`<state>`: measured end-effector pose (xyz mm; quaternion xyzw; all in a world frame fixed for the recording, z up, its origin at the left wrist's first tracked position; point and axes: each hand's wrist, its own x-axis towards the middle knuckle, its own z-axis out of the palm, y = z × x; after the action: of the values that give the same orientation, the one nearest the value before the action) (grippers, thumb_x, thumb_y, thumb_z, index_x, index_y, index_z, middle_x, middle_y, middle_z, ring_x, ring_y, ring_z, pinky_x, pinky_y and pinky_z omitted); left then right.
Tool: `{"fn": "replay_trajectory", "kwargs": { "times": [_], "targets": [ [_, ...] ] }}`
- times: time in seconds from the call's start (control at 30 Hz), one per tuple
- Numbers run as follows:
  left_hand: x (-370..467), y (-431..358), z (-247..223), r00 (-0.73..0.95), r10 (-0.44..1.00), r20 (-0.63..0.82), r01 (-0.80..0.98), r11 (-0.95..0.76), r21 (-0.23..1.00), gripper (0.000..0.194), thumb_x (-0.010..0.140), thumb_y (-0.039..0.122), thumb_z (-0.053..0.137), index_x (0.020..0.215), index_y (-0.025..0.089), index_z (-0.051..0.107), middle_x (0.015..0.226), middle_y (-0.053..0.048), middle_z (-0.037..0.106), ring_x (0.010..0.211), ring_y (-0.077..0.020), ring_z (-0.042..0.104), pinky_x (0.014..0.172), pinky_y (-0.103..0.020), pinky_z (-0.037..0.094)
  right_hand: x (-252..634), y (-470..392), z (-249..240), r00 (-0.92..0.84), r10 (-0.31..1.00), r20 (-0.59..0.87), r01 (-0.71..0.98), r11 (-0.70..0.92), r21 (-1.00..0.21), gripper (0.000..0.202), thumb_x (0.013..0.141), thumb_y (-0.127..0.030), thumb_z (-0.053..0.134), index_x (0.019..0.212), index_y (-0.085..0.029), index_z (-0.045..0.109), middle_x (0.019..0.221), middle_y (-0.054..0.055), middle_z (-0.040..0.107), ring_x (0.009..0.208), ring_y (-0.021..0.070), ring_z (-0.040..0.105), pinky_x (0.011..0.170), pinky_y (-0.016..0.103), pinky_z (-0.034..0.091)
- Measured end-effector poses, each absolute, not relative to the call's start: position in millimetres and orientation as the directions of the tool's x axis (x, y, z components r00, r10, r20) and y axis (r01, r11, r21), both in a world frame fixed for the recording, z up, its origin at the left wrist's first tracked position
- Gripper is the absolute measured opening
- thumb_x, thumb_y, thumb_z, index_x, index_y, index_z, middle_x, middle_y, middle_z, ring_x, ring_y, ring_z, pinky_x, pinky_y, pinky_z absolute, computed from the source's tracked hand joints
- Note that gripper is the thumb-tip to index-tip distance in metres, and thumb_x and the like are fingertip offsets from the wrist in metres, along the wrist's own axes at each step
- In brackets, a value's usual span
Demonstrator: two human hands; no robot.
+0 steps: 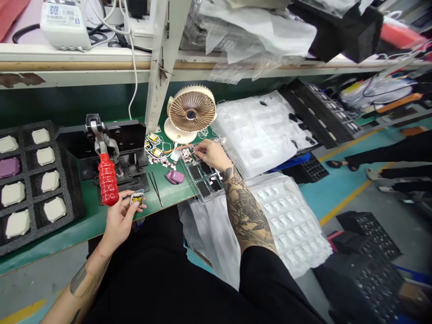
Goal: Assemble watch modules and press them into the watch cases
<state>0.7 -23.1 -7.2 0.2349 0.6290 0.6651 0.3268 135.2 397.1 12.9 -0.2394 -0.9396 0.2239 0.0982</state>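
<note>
My left hand (122, 215) holds a small watch-like case (137, 198), its white rim around a yellow and dark inside, between thumb and fingers near the bench edge. My right hand (213, 154) reaches over a clear plastic tray (203, 198) with dark square pieces in it. Its fingertips are pinched together beside a pile of small pinkish-white pieces (186, 155); what they hold is too small to tell. Tweezers (155, 188) and a purple case (174, 177) lie between my hands. Just above my left hand is the red handle (108, 180) of a toggle clamp press (118, 155).
A black foam tray (72, 198) with white cases stands at the left. A beige fan (191, 112) stands at the back, near yellow parts with white wires (154, 143). Plastic-covered trays (256, 130) and a white blister sheet (286, 220) are at the right. Another person's legs (378, 153) show beyond.
</note>
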Motion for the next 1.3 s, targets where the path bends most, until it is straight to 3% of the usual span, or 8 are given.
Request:
{"fn": "replay_trajectory", "kwargs": {
  "times": [0.23, 0.5, 0.63, 0.77, 0.87, 1.03, 1.2, 1.3],
  "targets": [
    [-1.1, -26.4, -10.4, -0.648, 0.754, -0.104, -0.116, 0.036, 0.993, 0.032, 0.108, 0.044, 0.073, 0.127, 0.021, 0.061, 0.118, -0.013, 0.085, 0.093, -0.0248, 0.085, 0.083, -0.039, 0.07, 147.2, 376.9, 18.2, -0.768, 0.591, 0.247, 0.422, 0.757, -0.498, 0.007, 0.08, -0.017, 0.067, 0.077, -0.022, 0.064, 0.089, 0.004, 0.069, 0.082, 0.0205, 0.063, 0.083, 0.036, 0.051],
    [-7.3, -31.8, -8.8, -0.596, 0.802, -0.023, 0.166, 0.151, 0.974, 0.023, 0.106, 0.044, 0.074, 0.114, 0.022, 0.077, 0.094, -0.005, 0.079, 0.077, -0.0189, 0.071, 0.072, -0.03, 0.057, 153.8, 343.9, 3.2, -0.523, 0.747, 0.411, 0.513, 0.661, -0.548, 0.029, 0.078, -0.017, 0.063, 0.068, -0.028, 0.037, 0.069, 0.0, 0.055, 0.068, 0.018, 0.053, 0.068, 0.035, 0.045],
    [-7.6, -28.9, -6.3, -0.593, 0.805, 0.014, 0.241, 0.161, 0.957, 0.022, 0.105, 0.043, 0.075, 0.114, 0.023, 0.082, 0.099, -0.006, 0.081, 0.084, -0.0208, 0.071, 0.075, -0.031, 0.054, 156.5, 333.7, 15.7, -0.494, 0.764, 0.416, 0.419, 0.628, -0.656, 0.006, 0.086, -0.02, 0.064, 0.084, -0.025, 0.062, 0.078, 0.0, 0.066, 0.067, 0.0171, 0.059, 0.068, 0.035, 0.052],
    [-4.6, -24.6, -1.9, -0.615, 0.788, 0.036, 0.276, 0.172, 0.946, 0.023, 0.106, 0.042, 0.074, 0.115, 0.024, 0.085, 0.106, -0.008, 0.082, 0.087, -0.0234, 0.072, 0.078, -0.033, 0.055, 159.9, 289.1, 35.5, -0.552, 0.677, 0.487, 0.251, 0.692, -0.677, 0.013, 0.101, -0.029, 0.068, 0.104, -0.026, 0.079, 0.102, 0.005, 0.079, 0.09, 0.0211, 0.074, 0.083, 0.04, 0.062],
    [-2.2, -22.1, 2.2, -0.626, 0.78, 0.023, 0.273, 0.191, 0.943, 0.024, 0.107, 0.042, 0.072, 0.115, 0.024, 0.085, 0.107, -0.008, 0.083, 0.085, -0.0225, 0.072, 0.078, -0.033, 0.054, 155.2, 237.0, 38.8, -0.615, 0.617, 0.491, 0.129, 0.692, -0.71, 0.013, 0.104, -0.029, 0.072, 0.113, -0.03, 0.081, 0.104, 0.005, 0.083, 0.096, 0.0231, 0.078, 0.089, 0.043, 0.066],
    [-2.1, -20.7, 3.1, -0.615, 0.788, 0.016, 0.286, 0.203, 0.937, 0.023, 0.108, 0.041, 0.071, 0.114, 0.023, 0.085, 0.104, -0.008, 0.083, 0.083, -0.0221, 0.071, 0.074, -0.032, 0.052, 132.8, 163.1, 22.8, -0.66, 0.626, 0.415, 0.006, 0.557, -0.83, 0.013, 0.109, -0.029, 0.067, 0.106, -0.03, 0.079, 0.087, 0.003, 0.077, 0.083, 0.0226, 0.075, 0.081, 0.043, 0.065],
    [-3.3, -19.9, 3.1, -0.605, 0.795, 0.042, 0.314, 0.189, 0.93, 0.023, 0.108, 0.041, 0.072, 0.11, 0.022, 0.085, 0.096, -0.007, 0.08, 0.084, -0.0223, 0.07, 0.079, -0.034, 0.051, 111.9, 133.8, 12.0, -0.709, 0.639, 0.299, -0.064, 0.363, -0.929, 0.014, 0.107, -0.033, 0.069, 0.1, -0.029, 0.081, 0.096, 0.005, 0.068, 0.093, 0.0234, 0.069, 0.083, 0.043, 0.062],
    [-3.3, -19.2, 4.3, -0.615, 0.786, 0.062, 0.315, 0.173, 0.933, 0.025, 0.108, 0.043, 0.072, 0.104, 0.021, 0.082, 0.088, -0.005, 0.075, 0.077, -0.0201, 0.064, 0.075, -0.033, 0.048, 105.2, 130.1, 11.2, -0.745, 0.602, 0.288, -0.119, 0.305, -0.945, 0.011, 0.107, -0.03, 0.071, 0.102, -0.03, 0.082, 0.098, 0.005, 0.072, 0.096, 0.0235, 0.071, 0.086, 0.043, 0.062]
  ]
}}
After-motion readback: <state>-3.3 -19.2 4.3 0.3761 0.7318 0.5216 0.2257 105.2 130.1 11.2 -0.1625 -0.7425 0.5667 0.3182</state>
